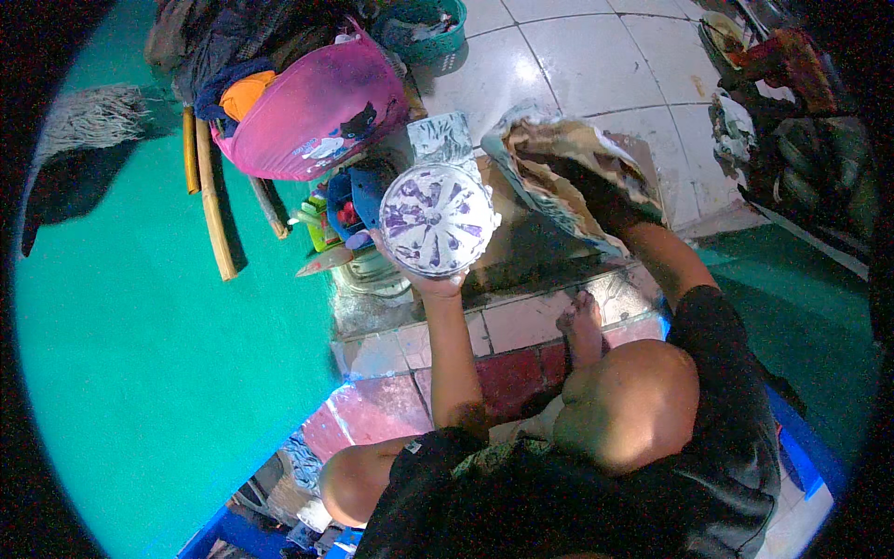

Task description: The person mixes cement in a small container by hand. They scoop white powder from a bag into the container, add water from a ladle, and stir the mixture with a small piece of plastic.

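Gripping the round white-and-purple disc [438, 222] from below, your left hand [436, 283] curls around its lower rim; your right hand [610, 203] dips into the crumpled sack [559, 137], its grip too shadowed to tell.

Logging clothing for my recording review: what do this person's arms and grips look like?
The left forearm and right forearm are bare below short black sleeves, with no watch or band visible. The left grip shows no glove. The right grip is too hidden to describe.
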The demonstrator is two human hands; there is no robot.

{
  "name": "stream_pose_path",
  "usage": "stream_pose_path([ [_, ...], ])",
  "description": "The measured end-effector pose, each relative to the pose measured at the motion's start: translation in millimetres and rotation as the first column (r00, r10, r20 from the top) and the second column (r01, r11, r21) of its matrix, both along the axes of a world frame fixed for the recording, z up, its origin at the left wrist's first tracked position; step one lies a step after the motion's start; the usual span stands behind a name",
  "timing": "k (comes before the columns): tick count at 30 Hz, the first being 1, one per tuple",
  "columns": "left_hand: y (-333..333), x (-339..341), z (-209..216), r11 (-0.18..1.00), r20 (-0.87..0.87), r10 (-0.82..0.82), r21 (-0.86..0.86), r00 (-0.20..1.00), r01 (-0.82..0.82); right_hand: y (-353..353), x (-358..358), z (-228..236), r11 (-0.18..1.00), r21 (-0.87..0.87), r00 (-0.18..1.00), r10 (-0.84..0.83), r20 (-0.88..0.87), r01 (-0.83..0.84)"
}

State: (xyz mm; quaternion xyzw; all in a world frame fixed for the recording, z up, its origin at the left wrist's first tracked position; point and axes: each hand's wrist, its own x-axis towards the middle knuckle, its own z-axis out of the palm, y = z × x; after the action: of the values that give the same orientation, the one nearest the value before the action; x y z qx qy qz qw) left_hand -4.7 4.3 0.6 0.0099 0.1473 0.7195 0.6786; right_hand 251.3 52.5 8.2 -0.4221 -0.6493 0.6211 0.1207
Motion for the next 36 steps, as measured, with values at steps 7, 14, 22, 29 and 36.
stream_pose_path([
  [7,-1,-2,0,1.000,0.006,0.008,-0.007,1.000,-0.008,-3,-2,17,0.998,-0.048,0.994,-0.042,-0.105,0.038],
  [14,-9,-7,2,1.000,-0.009,0.021,-0.019,1.000,-0.021,-4,8,16,0.997,-0.063,0.992,-0.057,-0.110,0.050],
  [22,-9,5,-11,0.999,-0.027,0.038,-0.004,0.999,-0.038,-2,68,-42,0.996,-0.040,0.995,-0.075,0.073,0.078],
  [29,-1,5,-18,0.999,-0.033,0.038,0.029,0.999,-0.037,12,111,-88,0.875,-0.416,0.954,-0.295,-0.051,0.248],
  [36,-5,24,4,1.000,0.000,-0.015,0.005,1.000,0.015,32,77,-27,0.990,0.136,0.858,-0.030,0.513,-0.046],
])
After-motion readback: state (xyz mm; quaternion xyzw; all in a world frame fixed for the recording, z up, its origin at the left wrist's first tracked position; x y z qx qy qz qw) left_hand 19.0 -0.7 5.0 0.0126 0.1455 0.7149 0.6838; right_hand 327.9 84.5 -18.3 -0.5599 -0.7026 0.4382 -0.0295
